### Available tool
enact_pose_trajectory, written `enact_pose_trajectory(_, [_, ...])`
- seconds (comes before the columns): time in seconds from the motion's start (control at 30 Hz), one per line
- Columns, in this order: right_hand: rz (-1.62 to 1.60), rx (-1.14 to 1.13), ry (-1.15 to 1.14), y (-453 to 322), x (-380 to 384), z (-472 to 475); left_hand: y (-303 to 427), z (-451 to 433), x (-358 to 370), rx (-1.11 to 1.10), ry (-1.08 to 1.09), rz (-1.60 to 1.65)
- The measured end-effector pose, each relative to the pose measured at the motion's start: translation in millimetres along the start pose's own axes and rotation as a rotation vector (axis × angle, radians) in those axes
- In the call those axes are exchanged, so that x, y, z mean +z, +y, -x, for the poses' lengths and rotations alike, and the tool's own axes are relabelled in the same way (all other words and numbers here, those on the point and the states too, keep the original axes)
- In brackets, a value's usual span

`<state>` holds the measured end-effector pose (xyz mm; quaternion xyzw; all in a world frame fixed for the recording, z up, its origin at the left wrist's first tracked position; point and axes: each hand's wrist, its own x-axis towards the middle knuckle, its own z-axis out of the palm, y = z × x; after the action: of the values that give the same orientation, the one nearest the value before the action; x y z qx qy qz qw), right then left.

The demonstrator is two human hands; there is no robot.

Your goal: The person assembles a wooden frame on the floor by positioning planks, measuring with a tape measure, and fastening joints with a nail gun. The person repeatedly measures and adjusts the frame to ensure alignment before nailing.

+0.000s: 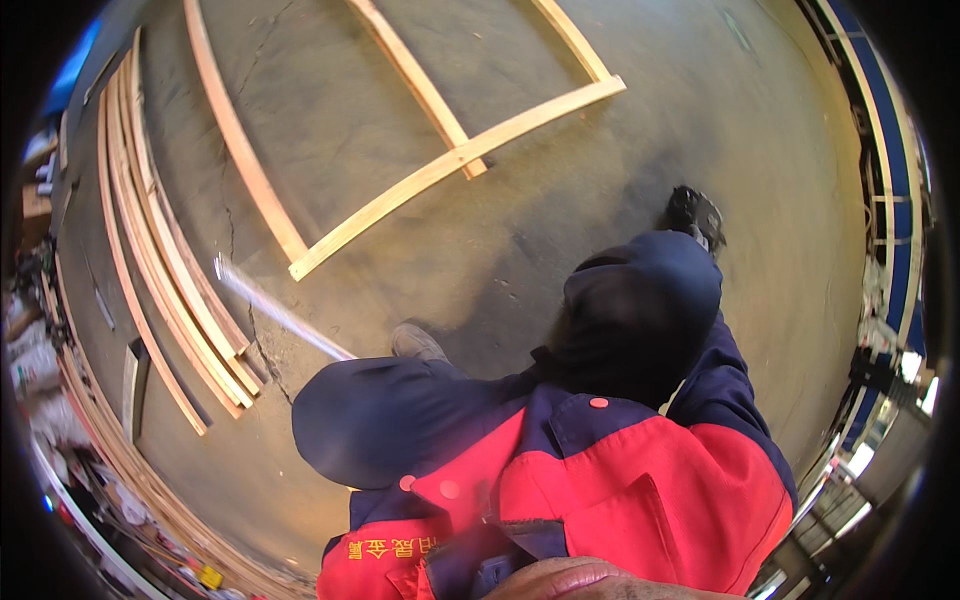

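Note:
Both my hands are out of sight, behind my bent legs. My right sleeve (pixel 718 367) runs down past my right knee (pixel 645 277). Just beyond that knee a black object (pixel 690 210), which looks like a tool, sticks out near the floor; what holds it is hidden. A long shiny strip (pixel 281 307), blurred, reaches out from behind my left knee (pixel 352 420) toward the boards; its near end is covered. Ahead lies a wooden frame: a crosspiece (pixel 390 199) touches or overlaps a left board (pixel 240 142), a middle board (pixel 420 75) and a right board (pixel 574 41).
Several loose wooden boards (pixel 161 240) lie side by side on the concrete floor (pixel 540 202) at left, near a short wood piece (pixel 133 390). More long boards (pixel 150 502) and clutter line the left edge. A blue and cream structure (pixel 896 225) borders the right. My left shoe (pixel 416 341) is planted near the frame.

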<state>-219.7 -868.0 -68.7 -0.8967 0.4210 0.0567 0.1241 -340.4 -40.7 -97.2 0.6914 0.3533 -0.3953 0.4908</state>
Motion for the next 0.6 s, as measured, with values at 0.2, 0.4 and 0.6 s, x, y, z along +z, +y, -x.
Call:
enact_pose_trajectory(0.2, [0.064,0.041,0.107,47,17,0,73,-22,-22,0.08,0.063,-0.065])
enact_pose_trajectory(0.4, [0.07,0.261,-0.055,55,47,-33,67,-19,-36,0.038,0.068,-0.194])
enact_pose_trajectory(0.6, [-0.049,0.54,0.011,54,87,-48,89,-77,-112,0.243,0.182,-0.363])
